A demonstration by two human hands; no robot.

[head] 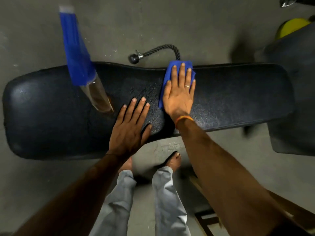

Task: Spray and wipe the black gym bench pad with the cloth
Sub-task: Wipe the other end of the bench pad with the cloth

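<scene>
1. The step in hand seems to be the wiping: the right hand [179,92] lies flat, fingers spread, and presses the blue cloth [177,77] on the bench pad [238,97]. It does not grip the cloth, only holds it down with the palm.
2. To do it well, I would keep the palm flat with even pressure and move the cloth in long overlapping strokes along the pad, so no wet strip is left.
3. The left hand [131,126] rests open on the pad, just beside the right hand and nearer to the person. It holds nothing and seems to give support.
4. The spray bottle [81,65] stands on the pad, left of both hands; a wide stroke could knock it, so better to work away from it.
5. The pad is black, long and rounded at the left end, with a grainy surface. Around the cloth it shines with small droplets, so it looks sprayed. The cloth lies near the far edge of the pad.
</scene>
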